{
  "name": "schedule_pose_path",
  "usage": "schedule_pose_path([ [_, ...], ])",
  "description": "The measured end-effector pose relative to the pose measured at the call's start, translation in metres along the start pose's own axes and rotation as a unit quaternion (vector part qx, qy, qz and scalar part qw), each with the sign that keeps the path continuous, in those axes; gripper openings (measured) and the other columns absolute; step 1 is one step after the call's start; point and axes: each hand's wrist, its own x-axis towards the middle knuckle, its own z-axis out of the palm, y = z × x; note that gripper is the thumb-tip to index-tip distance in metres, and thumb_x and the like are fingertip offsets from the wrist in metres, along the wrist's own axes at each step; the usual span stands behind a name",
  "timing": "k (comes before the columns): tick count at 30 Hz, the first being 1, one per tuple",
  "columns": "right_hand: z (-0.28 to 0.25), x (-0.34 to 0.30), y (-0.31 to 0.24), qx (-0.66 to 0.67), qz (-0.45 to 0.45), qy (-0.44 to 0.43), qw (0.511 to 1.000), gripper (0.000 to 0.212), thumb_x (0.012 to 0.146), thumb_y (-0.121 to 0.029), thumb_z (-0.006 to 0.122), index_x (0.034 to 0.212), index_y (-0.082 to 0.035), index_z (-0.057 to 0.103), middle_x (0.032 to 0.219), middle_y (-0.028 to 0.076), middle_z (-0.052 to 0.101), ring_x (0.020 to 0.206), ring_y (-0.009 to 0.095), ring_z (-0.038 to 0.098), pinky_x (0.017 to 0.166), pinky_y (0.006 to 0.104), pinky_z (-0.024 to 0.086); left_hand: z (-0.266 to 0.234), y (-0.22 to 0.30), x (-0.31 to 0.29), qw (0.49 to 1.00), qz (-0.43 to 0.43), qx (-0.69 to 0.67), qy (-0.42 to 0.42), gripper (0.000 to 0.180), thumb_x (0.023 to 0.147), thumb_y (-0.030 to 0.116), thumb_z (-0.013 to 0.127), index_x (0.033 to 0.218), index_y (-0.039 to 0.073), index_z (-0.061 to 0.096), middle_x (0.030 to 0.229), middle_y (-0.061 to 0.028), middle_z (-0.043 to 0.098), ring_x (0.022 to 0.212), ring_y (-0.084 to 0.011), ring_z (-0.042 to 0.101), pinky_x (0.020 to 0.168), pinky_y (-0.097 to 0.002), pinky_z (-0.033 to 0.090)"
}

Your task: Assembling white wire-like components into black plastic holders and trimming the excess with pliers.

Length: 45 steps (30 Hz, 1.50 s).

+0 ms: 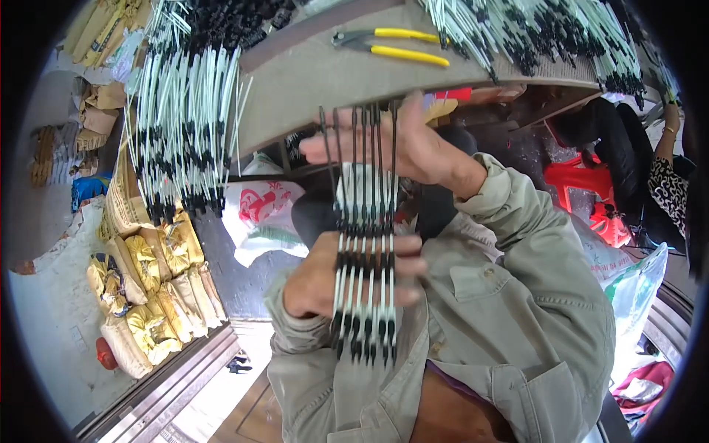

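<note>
A row of slim white-and-black rods (362,284) with black tips hangs upright in front of my chest, side by side. My left hand (314,277) holds the lower part, its fingers reaching across behind the rods and their ends showing on the right. Its thumb is hidden. Higher up, my right hand (425,151) is open, thumb raised, with its stretched fingers passing behind the thin black upper ends. Both hands are slightly blurred. Beyond them, pliers (395,44) with yellow handles lie on the brown table (295,88).
Bunches of similar rods overhang the table at the left (185,133) and far right (546,37). Wrapped packs (159,292) sit in a box at left. A white plastic sack (258,210) lies beneath the table. Near a red stool (583,184), another person's arm (668,133) shows.
</note>
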Motion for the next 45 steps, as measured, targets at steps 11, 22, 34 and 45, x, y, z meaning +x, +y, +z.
schedule_pose_path([
  [11, -0.119, 0.123, -0.164, -0.689, -0.097, 0.157, 0.700, 0.022, 0.085, -0.019, 0.049, 0.089, -0.001, 0.062, 0.084, 0.012, 0.063, 0.078, 0.024, 0.060, 0.070, 0.0338, 0.047, -0.054, -0.105, 0.002, 0.954, -0.148, -0.120, 0.231, 0.026, 0.073, -0.008, 0.061, 0.098, -0.003, 0.064, 0.102, -0.0171, 0.062, 0.098, -0.0234, 0.060, 0.087, -0.0286, 0.044],
  [22, -0.186, 0.185, -0.109, -0.904, 0.068, 0.072, 0.415, 0.005, 0.068, -0.015, 0.060, 0.072, -0.013, 0.062, 0.069, 0.009, 0.060, 0.073, 0.029, 0.060, 0.061, 0.0387, 0.047, -0.059, -0.093, 0.006, 0.921, -0.183, -0.216, 0.267, 0.025, 0.084, 0.005, 0.055, 0.107, -0.005, 0.058, 0.101, -0.0122, 0.063, 0.093, -0.0146, 0.058, 0.082, -0.0256, 0.044],
  [34, -0.128, 0.180, -0.121, -0.864, -0.178, 0.100, 0.461, 0.015, 0.078, -0.011, 0.050, 0.078, -0.003, 0.062, 0.076, 0.015, 0.061, 0.068, 0.030, 0.058, 0.065, 0.0356, 0.048, -0.059, -0.097, 0.008, 0.883, -0.185, -0.286, 0.324, 0.034, 0.088, 0.012, 0.052, 0.113, -0.010, 0.051, 0.105, -0.0198, 0.059, 0.097, -0.0254, 0.058, 0.087, -0.0364, 0.045],
  [45, -0.207, 0.189, -0.119, -0.943, 0.041, 0.036, 0.329, 0.019, 0.074, -0.017, 0.051, 0.070, -0.004, 0.065, 0.073, 0.015, 0.063, 0.064, 0.029, 0.063, 0.054, 0.0405, 0.050, -0.050, -0.102, 0.012, 0.887, -0.190, -0.255, 0.334, 0.034, 0.088, 0.015, 0.052, 0.111, -0.010, 0.052, 0.099, -0.0204, 0.062, 0.093, -0.0267, 0.060, 0.087, -0.0359, 0.045],
])
